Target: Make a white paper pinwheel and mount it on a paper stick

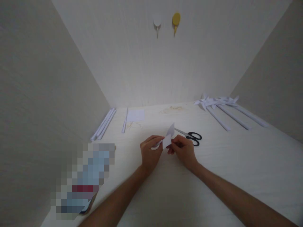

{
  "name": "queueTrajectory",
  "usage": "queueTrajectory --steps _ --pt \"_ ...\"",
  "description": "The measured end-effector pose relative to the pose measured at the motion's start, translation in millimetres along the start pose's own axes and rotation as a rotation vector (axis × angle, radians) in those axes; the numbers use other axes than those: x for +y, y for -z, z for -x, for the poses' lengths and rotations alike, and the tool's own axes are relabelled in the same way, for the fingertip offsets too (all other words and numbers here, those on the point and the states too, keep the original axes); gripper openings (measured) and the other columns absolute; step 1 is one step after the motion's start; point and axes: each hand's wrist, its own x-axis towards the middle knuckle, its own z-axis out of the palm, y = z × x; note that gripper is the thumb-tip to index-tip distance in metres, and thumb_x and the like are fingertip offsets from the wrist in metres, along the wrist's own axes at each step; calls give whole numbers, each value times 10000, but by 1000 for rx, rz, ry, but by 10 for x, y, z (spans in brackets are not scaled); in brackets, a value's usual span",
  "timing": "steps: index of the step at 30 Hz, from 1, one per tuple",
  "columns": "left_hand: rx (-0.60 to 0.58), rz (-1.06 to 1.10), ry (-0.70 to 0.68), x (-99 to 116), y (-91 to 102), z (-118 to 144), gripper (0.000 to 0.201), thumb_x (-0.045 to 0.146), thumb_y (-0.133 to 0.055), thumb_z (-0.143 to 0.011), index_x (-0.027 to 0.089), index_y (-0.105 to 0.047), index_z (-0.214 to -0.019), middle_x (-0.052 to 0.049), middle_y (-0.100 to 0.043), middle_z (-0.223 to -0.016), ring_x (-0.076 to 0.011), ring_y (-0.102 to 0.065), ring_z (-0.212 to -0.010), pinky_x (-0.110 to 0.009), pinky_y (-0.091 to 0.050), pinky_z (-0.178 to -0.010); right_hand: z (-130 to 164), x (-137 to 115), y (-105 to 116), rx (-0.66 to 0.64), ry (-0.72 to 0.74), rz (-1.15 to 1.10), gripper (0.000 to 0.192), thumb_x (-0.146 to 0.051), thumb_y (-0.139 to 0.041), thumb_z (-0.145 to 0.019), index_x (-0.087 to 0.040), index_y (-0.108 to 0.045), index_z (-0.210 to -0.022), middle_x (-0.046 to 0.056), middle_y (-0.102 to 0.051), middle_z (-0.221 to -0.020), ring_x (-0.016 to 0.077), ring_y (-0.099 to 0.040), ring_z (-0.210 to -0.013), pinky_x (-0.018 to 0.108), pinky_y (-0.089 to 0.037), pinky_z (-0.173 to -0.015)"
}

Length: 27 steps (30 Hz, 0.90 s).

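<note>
Grip: left hand (151,153) and right hand (183,150) pinch folded paper piece (168,136) between them
Beyond: scissors (192,136) lie idle, just right
Done: finished paper pinwheels (220,107) far right (several)
Left: rolled paper sticks (104,124), square sheet (135,115) unused

Open counter (236,164) right of and before the hands. Scissors (192,137) lie just behind the right hand (183,150). Paper rolls (104,124) line the left wall; pinwheels on sticks (224,108) fill the far right corner (sticks pointing inward). A blurred object (82,179) blocks near left.
</note>
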Motion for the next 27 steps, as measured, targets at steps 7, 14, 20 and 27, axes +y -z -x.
queueTrajectory --steps 7,14,20,27 --pt "-33 59 262 -65 -57 -18 119 126 -600 -629 161 -682 -709 -5 -671 -674 -119 -601 -624 -216 -483 -592 -10 29 25 -4 5 66 169 -304 -644 -658 -166 -595 -574 18 -628 -491 159 -624 -460 226 -500 -430" --pt "-45 190 378 -106 -106 -9 119 176 -608 -639 136 -683 -721 -22 -669 -671 -128 -597 -622 -225 -468 -585 -17 35 57 -83 174 275 129 -249 -544 -748 -152 -626 -721 41 -671 -618 159 -654 -560 236 -519 -526" --pt "-27 262 430 -98 -112 -34 97 151 -629 -601 133 -679 -682 -18 -673 -664 -128 -601 -617 -224 -472 -593 -57 21 102 -15 327 601 125 -223 -546 -748 -154 -632 -687 -11 -585 -479 98 -513 -404 204 -388 -428" --pt "32 357 546 -101 -96 -86 42 128 -650 -563 126 -646 -605 6 -646 -616 -108 -576 -574 -219 -461 -574 -62 1 122 -3 408 525 143 -205 -526 -772 -161 -655 -728 15 -632 -593 109 -539 -496 214 -406 -477"
